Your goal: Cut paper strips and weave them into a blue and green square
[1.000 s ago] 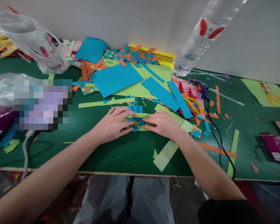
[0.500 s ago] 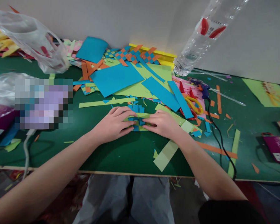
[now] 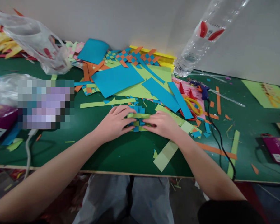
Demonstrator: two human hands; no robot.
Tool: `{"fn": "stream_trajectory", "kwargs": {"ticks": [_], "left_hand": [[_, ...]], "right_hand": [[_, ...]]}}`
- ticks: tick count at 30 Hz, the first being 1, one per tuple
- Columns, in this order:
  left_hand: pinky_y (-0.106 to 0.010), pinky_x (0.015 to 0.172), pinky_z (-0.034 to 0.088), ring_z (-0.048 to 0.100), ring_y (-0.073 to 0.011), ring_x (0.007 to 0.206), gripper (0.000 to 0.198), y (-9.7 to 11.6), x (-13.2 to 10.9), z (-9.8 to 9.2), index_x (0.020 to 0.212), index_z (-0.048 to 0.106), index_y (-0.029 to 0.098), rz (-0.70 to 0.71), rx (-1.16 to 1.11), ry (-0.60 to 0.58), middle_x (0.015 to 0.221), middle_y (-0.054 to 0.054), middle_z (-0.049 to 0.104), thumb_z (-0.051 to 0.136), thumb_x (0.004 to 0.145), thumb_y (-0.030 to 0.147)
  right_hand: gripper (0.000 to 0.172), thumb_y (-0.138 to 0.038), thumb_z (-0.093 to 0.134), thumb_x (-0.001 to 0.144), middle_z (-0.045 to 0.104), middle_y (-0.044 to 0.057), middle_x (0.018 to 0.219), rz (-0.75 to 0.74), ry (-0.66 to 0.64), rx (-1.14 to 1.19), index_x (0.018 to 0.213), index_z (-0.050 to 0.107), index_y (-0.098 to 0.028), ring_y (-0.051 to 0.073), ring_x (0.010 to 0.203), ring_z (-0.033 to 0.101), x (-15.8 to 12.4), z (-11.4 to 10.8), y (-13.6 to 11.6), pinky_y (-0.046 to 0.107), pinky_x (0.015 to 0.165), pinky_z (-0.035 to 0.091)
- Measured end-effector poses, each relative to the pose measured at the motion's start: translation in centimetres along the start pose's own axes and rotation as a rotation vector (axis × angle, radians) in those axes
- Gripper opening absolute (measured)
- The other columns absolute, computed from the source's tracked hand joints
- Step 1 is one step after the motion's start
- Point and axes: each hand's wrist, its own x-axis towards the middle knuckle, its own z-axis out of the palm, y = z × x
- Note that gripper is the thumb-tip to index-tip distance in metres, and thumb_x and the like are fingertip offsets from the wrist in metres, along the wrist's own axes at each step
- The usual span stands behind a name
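A small weave of blue and green paper strips (image 3: 136, 123) lies on the green table between my hands, its blue ends sticking up at the back. A light green paper strip (image 3: 141, 115) crosses the blue ones. My left hand (image 3: 116, 123) is curled at the left end of this strip, its fingers bent over the weave's left side. From the right, my right hand (image 3: 162, 125) grips the strip's other end, its lower fingertips touching the weave. Parts of the weave are hidden under the fingers of both hands.
Blue paper sheets (image 3: 118, 79), scissors with yellow and red handles (image 3: 196, 105) and woven paper fish (image 3: 123, 57) lie behind. A glue gun (image 3: 202, 90) trails a black cord on the right. A plastic bottle (image 3: 196, 46) leans at the wall. A blurred-out phone (image 3: 46, 105) sits left.
The fingers of my left hand have shifted slightly, and the left end of the green strip now shows more. My right hand stays nearly still. The view has tilted a little.
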Motion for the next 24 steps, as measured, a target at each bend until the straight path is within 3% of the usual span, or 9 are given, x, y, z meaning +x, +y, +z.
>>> {"fn": "stream_trajectory", "kwargs": {"ticks": [16, 24], "left_hand": [[-0.046, 0.096, 0.043, 0.047, -0.0291, 0.119, 0.019, 0.41, 0.37, 0.54, 0.097, 0.067, 0.020, -0.062, 0.003, -0.009, 0.124, -0.009, 0.059, 0.055, 0.092, 0.034], [-0.049, 0.099, 0.042, 0.045, -0.0289, 0.118, 0.014, 0.57, 0.46, 0.40, 0.095, 0.066, 0.019, -0.102, -0.102, -0.002, 0.124, -0.010, 0.058, 0.058, 0.090, 0.029]], "right_hand": [[0.026, -0.037, 0.058, 0.092, 0.073, 0.003, 0.079, -0.014, 0.043, 0.004, 0.103, 0.072, -0.018, 0.015, 0.067, 0.059, -0.12, 0.29, 0.08, 0.030, 0.069, 0.035], [0.026, -0.037, 0.058, 0.091, 0.073, 0.002, 0.080, -0.017, 0.036, 0.012, 0.103, 0.072, -0.018, 0.015, 0.069, 0.060, -0.11, 0.52, 0.26, 0.031, 0.069, 0.036]]}}
